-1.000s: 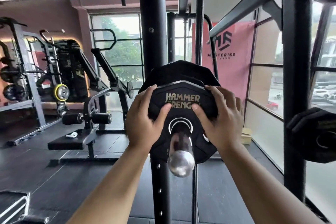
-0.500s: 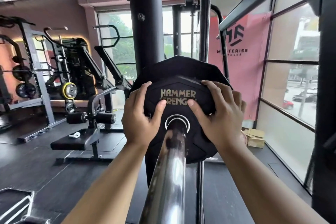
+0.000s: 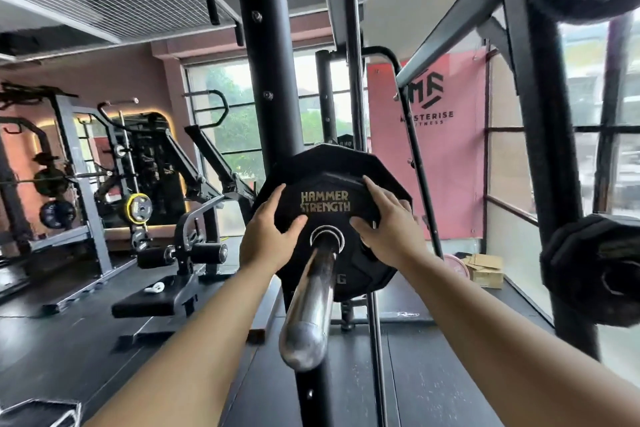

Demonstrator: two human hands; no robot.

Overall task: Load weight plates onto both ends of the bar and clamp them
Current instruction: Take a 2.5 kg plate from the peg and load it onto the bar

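Nearest: bare chrome end of the bar (image 3: 304,333) pointing back at the camera, no clamp on it. Further along it, the small plate (image 3: 325,199) is threaded on, hub ring round the bar, sitting against or just short of the big plate (image 3: 332,156) behind it; the gap isn't visible from here. Left hand (image 3: 266,236) and right hand (image 3: 388,236) are apart, one either side of the hub, fingers spread and mostly straight on the plate face, thumbs angled inward. Looks like a push, not a carry: even pressure on both sides keeps the plate square so it doesn't bind on the bar. My read is this end is nearly loaded and the clamp comes next. Behind the plates is the black rack post (image 3: 266,80); another plate (image 3: 595,270) is stored near right. Far left, a bench (image 3: 149,302); far right, a pink banner (image 3: 429,149).
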